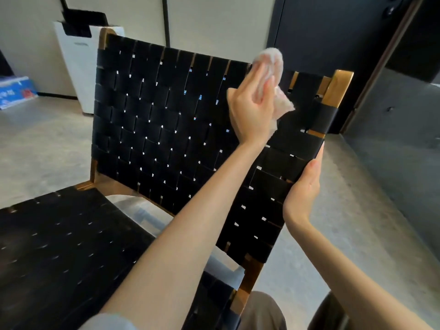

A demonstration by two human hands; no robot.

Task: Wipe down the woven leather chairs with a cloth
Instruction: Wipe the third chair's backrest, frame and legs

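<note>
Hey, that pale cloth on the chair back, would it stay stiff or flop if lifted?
Probably floppy: the cloth bunches and folds under the left hand. Likely light, since its corner sticks out unsupported.

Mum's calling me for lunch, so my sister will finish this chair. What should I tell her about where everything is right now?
Left hand: presses the cloth against the chair back, near its top right corner.
Right hand: grips the right edge of that back, thumb in front.
Done: cannot tell how much is already wiped.
Left: finish the back, then the seat.
</note>
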